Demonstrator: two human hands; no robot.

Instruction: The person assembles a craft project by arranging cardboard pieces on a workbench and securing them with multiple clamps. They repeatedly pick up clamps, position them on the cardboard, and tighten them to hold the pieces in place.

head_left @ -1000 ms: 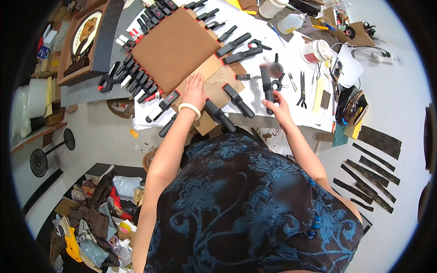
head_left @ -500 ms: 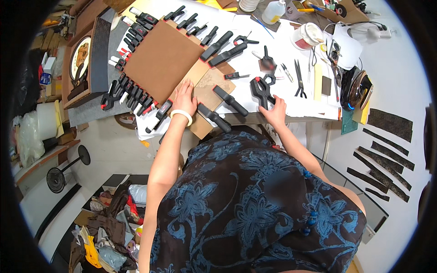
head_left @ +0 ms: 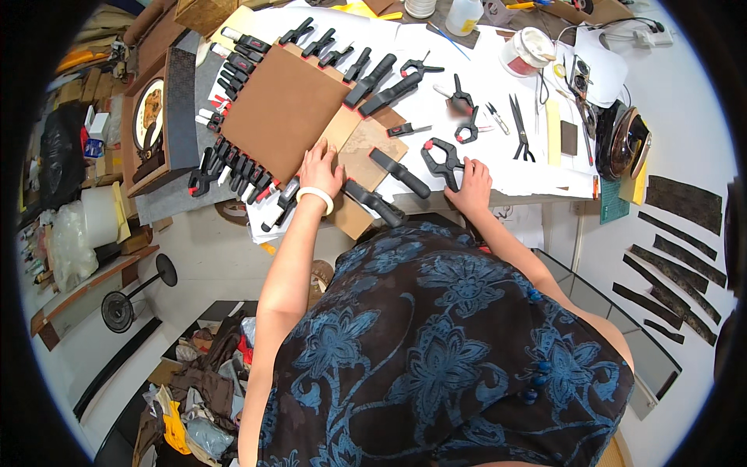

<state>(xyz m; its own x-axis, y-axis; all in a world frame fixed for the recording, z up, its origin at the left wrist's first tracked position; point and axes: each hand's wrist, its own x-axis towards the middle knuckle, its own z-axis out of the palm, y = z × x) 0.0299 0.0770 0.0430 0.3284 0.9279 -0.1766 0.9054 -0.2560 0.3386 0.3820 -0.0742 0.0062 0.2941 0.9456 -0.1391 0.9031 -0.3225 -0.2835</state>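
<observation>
My left hand [head_left: 320, 170], with a pale bangle on its wrist, lies with fingers stretched over the near right edge of a brown leather-like panel [head_left: 284, 113] and the tan board [head_left: 341, 127] beside it. Black spring clamps with red pads line the panel's edges. Two larger clamps, one black clamp [head_left: 373, 202] and another clamp [head_left: 399, 173], grip the lighter board [head_left: 366, 156] right of my left hand. My right hand [head_left: 471, 188] is closed round the handles of a black spring clamp [head_left: 440, 162]. This clamp's red-padded jaws are spread, with nothing between them.
Loose clamps [head_left: 467, 124], scissors [head_left: 520, 128] and a small knife [head_left: 498, 118] lie on white paper to the right. Beyond them stand a white tub [head_left: 529, 51] and a clear bottle [head_left: 465, 15]. A dark-sided box [head_left: 180, 109] stands left. Dark strips [head_left: 671, 261] lie at far right.
The clamp in my right hand has turned, and its jaws have spread apart. My left hand stays at the panel's edge. The whole view has shifted slightly.
</observation>
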